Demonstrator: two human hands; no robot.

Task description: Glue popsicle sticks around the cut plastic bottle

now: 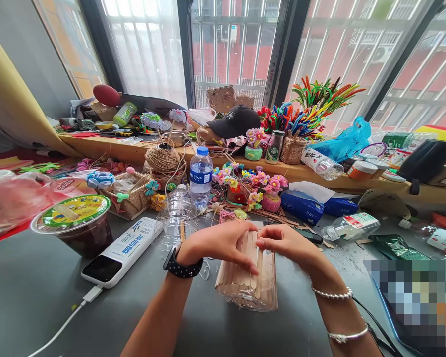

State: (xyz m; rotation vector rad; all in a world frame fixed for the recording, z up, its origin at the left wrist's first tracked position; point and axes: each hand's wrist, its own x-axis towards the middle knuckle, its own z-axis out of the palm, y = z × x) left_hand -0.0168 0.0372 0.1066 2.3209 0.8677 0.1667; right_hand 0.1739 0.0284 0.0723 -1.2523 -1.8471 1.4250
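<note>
A clear plastic bottle section clad in wooden craft sticks stands on the grey table in front of me. My left hand, with a black watch on its wrist, wraps over the top left of the sticks with fingers pressed on them. On the sticks' upper right edge, my right hand, wearing silver bracelets, pinches with its fingertips. Both hands meet above the piece.
Near my left arm lie a white power bank with cable and a covered drink cup. Behind stand an empty clear bottle, a water bottle, a twine ball, pipe-cleaner flowers, tissue packs and a black cap.
</note>
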